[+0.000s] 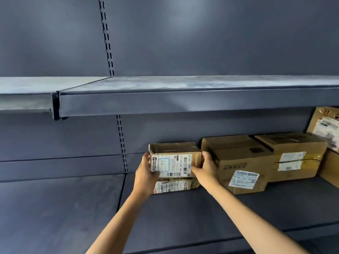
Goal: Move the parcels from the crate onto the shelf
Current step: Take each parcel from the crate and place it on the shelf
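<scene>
Parcel (172, 162) between both hands (146, 171).

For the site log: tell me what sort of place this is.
Probably a parcel depot or stockroom: dark metal shelves on slotted uprights, labelled cardboard boxes in a row, and both hands setting down another small box.

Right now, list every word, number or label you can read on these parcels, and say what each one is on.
"247-247 A02-040", roughly, runs sideways on the white label of the small parcel held by the left hand and right hand; its last digits are uncertain.
Small print, barcodes and handwriting on that label: too blurred.
Label on the lower parcel: unreadable.
Labels on the large box, taped box and leaning box: unreadable.
</scene>
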Action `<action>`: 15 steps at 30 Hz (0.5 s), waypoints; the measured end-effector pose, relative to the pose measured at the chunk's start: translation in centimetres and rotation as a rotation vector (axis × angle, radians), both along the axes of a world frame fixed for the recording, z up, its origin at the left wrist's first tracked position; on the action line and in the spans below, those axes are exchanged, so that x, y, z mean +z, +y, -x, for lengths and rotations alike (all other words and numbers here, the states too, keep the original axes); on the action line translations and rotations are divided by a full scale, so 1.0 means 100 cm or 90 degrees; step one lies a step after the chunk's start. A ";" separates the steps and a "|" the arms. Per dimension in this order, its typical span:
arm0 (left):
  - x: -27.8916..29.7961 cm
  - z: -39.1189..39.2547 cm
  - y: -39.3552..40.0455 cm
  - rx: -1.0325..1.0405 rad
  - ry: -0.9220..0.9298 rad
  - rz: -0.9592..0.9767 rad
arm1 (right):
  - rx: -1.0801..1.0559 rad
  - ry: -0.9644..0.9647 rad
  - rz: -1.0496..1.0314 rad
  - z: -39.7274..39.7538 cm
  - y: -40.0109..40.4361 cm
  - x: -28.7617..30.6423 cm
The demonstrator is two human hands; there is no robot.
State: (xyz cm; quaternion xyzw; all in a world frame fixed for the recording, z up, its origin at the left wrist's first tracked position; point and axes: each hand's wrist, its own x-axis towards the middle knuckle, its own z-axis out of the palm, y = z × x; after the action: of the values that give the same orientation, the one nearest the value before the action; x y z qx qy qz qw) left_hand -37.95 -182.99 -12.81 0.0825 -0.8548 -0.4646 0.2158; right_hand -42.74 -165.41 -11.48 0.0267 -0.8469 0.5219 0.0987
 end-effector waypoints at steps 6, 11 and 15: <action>-0.009 0.012 -0.006 0.001 -0.030 0.017 | 0.014 -0.018 -0.027 0.008 -0.004 -0.011; -0.014 0.022 -0.007 -0.004 -0.028 0.017 | 0.016 -0.020 -0.041 0.019 -0.005 -0.018; -0.023 0.025 -0.004 0.018 -0.018 0.015 | 0.030 -0.037 -0.041 0.026 -0.006 -0.025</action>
State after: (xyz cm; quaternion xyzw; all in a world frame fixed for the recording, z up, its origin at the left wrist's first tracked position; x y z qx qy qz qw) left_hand -40.46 -183.36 -15.13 0.0988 -0.8619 -0.4503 0.2110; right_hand -45.33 -166.02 -14.00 0.0347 -0.8650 0.4968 0.0606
